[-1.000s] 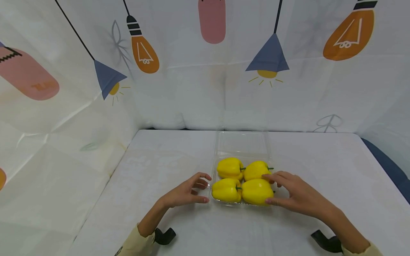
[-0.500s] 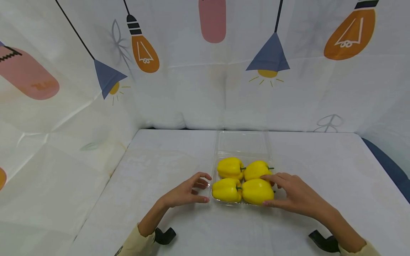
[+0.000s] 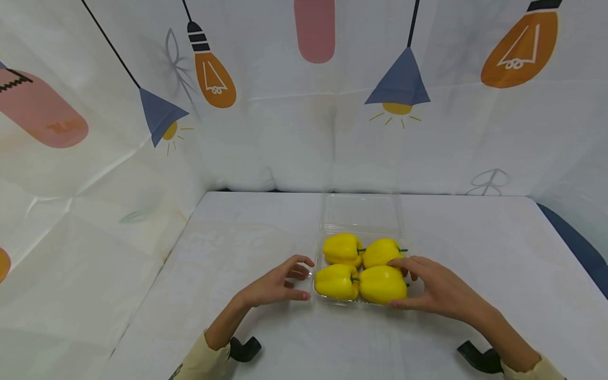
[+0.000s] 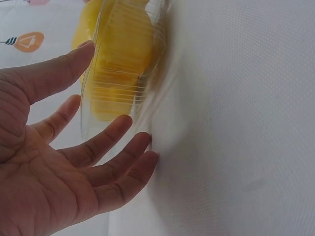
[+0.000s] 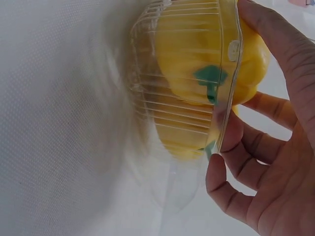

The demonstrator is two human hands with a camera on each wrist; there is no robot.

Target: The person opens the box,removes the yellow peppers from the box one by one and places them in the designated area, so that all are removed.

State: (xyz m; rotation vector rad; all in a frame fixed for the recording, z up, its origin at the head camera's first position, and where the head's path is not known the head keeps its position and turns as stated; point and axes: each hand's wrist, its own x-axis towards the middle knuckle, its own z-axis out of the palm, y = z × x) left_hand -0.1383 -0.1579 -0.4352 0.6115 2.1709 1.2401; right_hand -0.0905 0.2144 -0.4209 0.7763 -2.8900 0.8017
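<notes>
Several yellow bell peppers with green stems sit in two rows in a clear plastic clamshell box (image 3: 361, 211), its lid laid back. My right hand (image 3: 434, 287) is at the box's right side, index finger over the top of the front right bell pepper (image 3: 381, 284) and thumb at its near side. In the right wrist view, the thumb lies along this bell pepper (image 5: 253, 54) at the rim, and the other fingers curl by the box wall (image 5: 182, 93). My left hand (image 3: 275, 285) is at the left wall, fingers relaxed, beside the front left bell pepper (image 3: 336, 282).
The box rests on a white-covered table (image 3: 237, 221). Behind it hangs a white curtain (image 3: 285, 142) printed with lamps and bulbs. A black curved mount (image 3: 245, 349) sits at the left wrist, and another black mount (image 3: 480, 358) at the right.
My right hand has shifted slightly left, its thumb moving a little further under the near side of the front right bell pepper. The left hand and the box look still.
</notes>
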